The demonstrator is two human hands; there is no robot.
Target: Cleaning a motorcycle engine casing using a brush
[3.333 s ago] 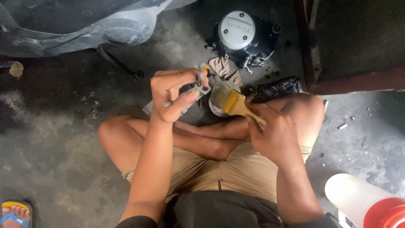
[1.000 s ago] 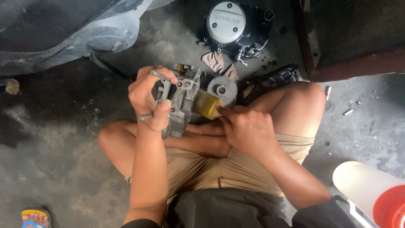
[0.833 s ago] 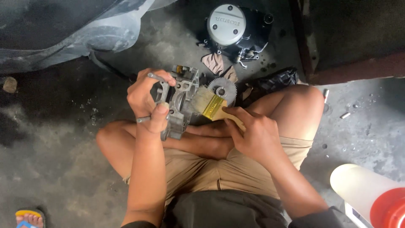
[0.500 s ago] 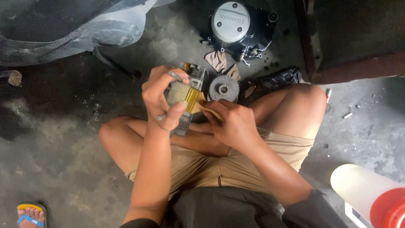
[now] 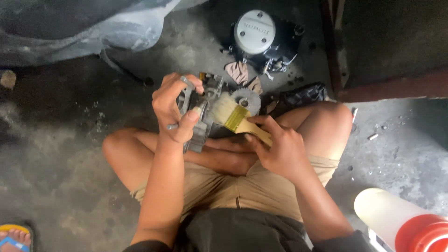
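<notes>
— What's biggest around the seated person?
— A grey tarp (image 5: 70, 28) at the top left, then a dark engine cover (image 5: 261, 37) on the concrete floor (image 5: 56, 177).
— And in the hands?
— The left hand (image 5: 172, 112) grips a metal engine part (image 5: 200, 116) above the crossed legs. The right hand (image 5: 280, 149) clasps a paintbrush (image 5: 235, 116), bristles on that part, beside a gear (image 5: 246, 99).

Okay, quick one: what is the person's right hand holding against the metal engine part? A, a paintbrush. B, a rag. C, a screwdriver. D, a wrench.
A: the right hand grips a wooden-handled paintbrush, its pale bristles resting on the metal engine part that the left hand holds.
</notes>
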